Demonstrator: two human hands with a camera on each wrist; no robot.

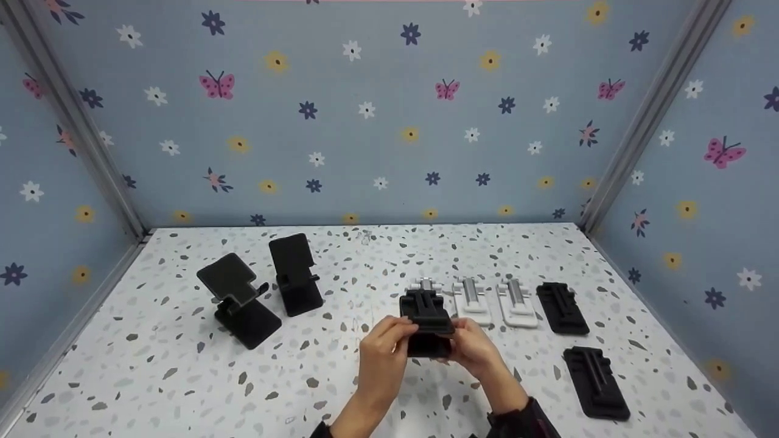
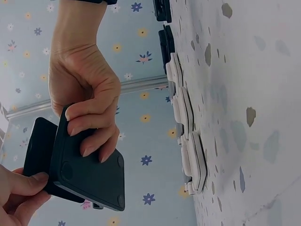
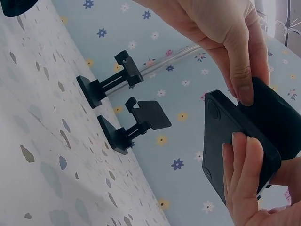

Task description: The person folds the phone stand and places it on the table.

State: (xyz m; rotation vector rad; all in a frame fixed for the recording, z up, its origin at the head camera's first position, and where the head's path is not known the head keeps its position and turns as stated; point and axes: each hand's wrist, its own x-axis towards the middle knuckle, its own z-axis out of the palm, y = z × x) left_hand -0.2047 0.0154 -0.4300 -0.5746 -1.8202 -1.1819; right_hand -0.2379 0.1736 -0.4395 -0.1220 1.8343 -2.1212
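A black folding phone stand (image 1: 427, 311) is held up in both hands over the table, its two plates partly spread apart. My left hand (image 1: 382, 351) pinches one plate at the left side, thumb on its edge in the right wrist view. On the other side my right hand (image 1: 476, 348) grips the base (image 2: 91, 172), several fingers laid across its flat underside with round pads. Behind the held stand, a white folded phone stand (image 1: 426, 283) is partly hidden. Two more white folded stands (image 1: 471, 301) lie beside it to the right.
Two black phone stands (image 1: 295, 274) stand unfolded at the left on the speckled table (image 1: 152, 365). Two folded black stands (image 1: 563, 308) lie at the right, one nearer the front. Flower-patterned walls (image 1: 377, 152) enclose the table at the back and sides.
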